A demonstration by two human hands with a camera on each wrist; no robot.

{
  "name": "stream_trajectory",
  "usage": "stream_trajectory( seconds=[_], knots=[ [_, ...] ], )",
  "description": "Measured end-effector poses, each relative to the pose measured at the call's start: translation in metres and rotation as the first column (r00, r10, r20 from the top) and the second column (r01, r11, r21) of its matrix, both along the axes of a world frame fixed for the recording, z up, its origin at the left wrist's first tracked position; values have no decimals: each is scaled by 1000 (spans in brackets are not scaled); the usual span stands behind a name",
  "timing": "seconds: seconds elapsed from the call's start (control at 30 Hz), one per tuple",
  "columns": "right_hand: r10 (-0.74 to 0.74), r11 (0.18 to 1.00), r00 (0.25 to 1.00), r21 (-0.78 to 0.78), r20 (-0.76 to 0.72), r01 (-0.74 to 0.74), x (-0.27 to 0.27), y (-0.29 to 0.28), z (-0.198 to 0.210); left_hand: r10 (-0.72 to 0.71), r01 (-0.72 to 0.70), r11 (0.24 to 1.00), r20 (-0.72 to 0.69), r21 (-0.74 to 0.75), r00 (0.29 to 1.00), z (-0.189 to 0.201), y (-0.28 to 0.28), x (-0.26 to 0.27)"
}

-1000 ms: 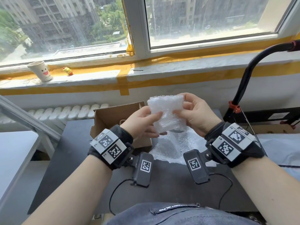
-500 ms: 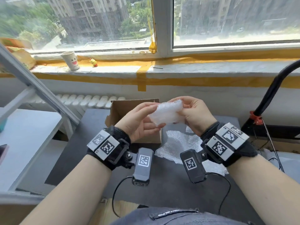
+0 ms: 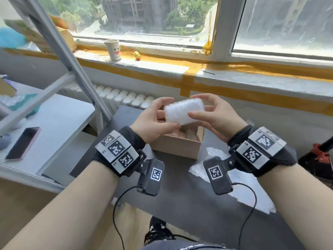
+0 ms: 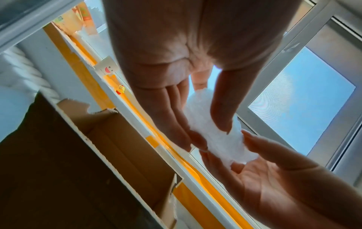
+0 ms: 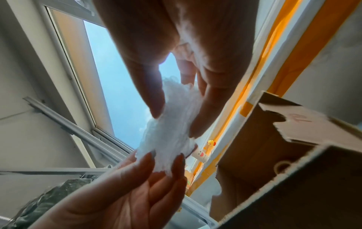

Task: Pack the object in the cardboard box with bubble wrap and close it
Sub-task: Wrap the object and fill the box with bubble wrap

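Note:
Both hands hold a white bubble-wrapped bundle (image 3: 183,111) (image 4: 219,139) (image 5: 172,136) in the air, just above the open cardboard box (image 3: 177,147) (image 4: 109,148) (image 5: 284,155). My left hand (image 3: 162,114) grips its left end between thumb and fingers. My right hand (image 3: 203,109) pinches its right end, thumb in front and fingers behind. What the wrap encloses is hidden. The box stands on the dark table (image 3: 180,199) with its flaps up.
A loose sheet of bubble wrap (image 3: 234,184) lies on the table right of the box. A white shelf frame (image 3: 59,51) with a phone (image 3: 23,143) stands left. A paper cup (image 3: 113,50) and small yellow toy (image 3: 137,55) sit on the windowsill. A red-and-black stand (image 3: 319,154) is at the right.
The head view swung left and down. Both hands carried the bundle leftward from over the loose sheet to above the open box, turning it flat.

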State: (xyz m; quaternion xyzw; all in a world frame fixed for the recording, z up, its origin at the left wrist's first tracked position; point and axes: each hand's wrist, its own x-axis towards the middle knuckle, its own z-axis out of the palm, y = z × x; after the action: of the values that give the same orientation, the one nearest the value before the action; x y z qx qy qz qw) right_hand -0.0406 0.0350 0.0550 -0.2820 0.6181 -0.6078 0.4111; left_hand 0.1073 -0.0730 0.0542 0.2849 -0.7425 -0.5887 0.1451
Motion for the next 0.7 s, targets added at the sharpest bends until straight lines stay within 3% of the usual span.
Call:
stream_trajectory(
  seconds=[0.2, 0.3, 0.37, 0.5, 0.6, 0.7],
  knots=[
    [17, 996, 917, 87, -398, 20, 4, -52, 21, 56, -42, 992, 114, -119, 992, -1, -53, 10],
    [116, 978, 770, 205, -627, 21, 13, -83, 22, 102, -46, 965, 209, -260, 973, -13, -81, 15],
    [240, 945, 628, 326, -740, 24, 21, -101, 19, 84, 60, 922, 350, -382, 933, -23, -95, 17],
    [512, 828, 359, 559, -780, 35, 41, -130, 3, -47, 338, 843, 569, -418, 821, -47, -116, 23],
    [660, 729, 156, 677, -735, 105, 50, -148, -9, -99, 419, 799, 593, -432, 799, -55, -125, 25],
    [718, 675, 89, 722, -690, 153, 54, -162, -17, -134, 422, 785, 540, -454, 831, -58, -129, 29]
  ],
)
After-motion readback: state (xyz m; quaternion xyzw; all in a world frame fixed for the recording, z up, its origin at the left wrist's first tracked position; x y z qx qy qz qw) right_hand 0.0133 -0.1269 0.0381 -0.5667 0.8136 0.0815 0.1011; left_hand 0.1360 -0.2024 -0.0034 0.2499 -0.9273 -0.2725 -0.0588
